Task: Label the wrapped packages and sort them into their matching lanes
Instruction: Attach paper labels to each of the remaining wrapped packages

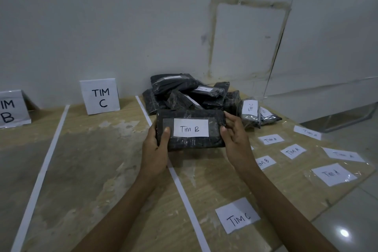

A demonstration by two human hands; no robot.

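Left hand (154, 149): grips the left end of the held package (192, 143), thumb on its front.
Right hand (235, 141): grips the right end, thumb in front, fingers behind.
Package position: held just before the pile (184, 92), over a tape line (180, 186).
Done: its Tim B label (191, 128) is stuck on; a few piled packages show labels too.
Left to do: likely carrying it past the TIM C sign (99, 96) to the TIM B sign (12, 110); loose labels (292, 151) lie on the table (102, 170), so most labelling and sorting seems ahead.
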